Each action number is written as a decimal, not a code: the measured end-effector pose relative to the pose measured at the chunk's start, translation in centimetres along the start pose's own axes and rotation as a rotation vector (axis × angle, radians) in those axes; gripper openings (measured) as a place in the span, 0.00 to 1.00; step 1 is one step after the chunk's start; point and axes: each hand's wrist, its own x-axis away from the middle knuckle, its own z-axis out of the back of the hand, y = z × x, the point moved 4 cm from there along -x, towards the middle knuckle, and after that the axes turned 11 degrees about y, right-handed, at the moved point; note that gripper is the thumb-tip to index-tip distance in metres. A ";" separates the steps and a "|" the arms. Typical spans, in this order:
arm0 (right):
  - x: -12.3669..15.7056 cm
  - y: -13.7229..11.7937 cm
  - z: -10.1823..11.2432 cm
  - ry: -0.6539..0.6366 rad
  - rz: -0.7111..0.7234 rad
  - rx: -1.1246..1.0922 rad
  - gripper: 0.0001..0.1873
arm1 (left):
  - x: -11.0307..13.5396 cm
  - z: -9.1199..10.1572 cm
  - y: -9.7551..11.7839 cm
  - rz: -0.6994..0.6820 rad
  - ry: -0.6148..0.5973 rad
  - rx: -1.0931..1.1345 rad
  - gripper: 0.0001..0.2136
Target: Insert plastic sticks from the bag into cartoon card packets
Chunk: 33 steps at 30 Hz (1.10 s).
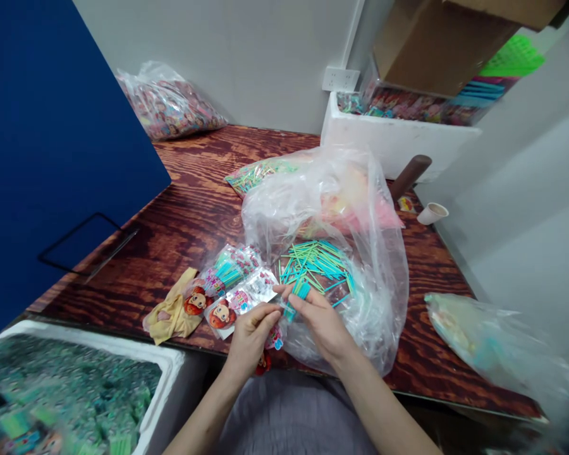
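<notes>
The table [208,189] is dark-stained wood, its bold grain showing under a slightly glossy coat. The big bag [360,253] on it is thin clear plastic film, crinkled and shiny. The teal sticks [313,262] inside look smooth and matt. The printed packets [246,294] to the near left are glossy plastic. Beside them the yellow cloth [173,313] is soft and matt. The near foam box [123,344] at left and the far foam box [398,142] at right are white, grainy and matt. The cardboard box [431,44] above is matt brown.

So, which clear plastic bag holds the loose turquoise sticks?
The central crumpled clear plastic bag, beside the right hand; the far-left clear bag holds printed packets instead.
</notes>
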 end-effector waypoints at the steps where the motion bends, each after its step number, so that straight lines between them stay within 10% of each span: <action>1: 0.3 -0.2 0.0 -0.028 0.004 0.050 0.17 | 0.0 0.0 0.0 -0.005 -0.001 0.005 0.10; 16: 2.0 -2.6 -0.6 0.057 0.566 0.493 0.12 | -0.9 0.6 0.8 0.003 0.055 0.158 0.09; 23: 1.7 -3.6 -0.3 -0.011 0.490 0.476 0.11 | -1.4 0.0 1.1 0.030 0.044 0.149 0.11; 28: -0.7 -2.2 3.1 0.091 0.341 0.364 0.12 | -3.2 4.9 1.9 0.007 0.237 0.068 0.13; 33: -6.7 -1.4 8.8 0.231 0.495 0.993 0.10 | -7.7 11.4 2.9 -0.115 0.348 -0.116 0.15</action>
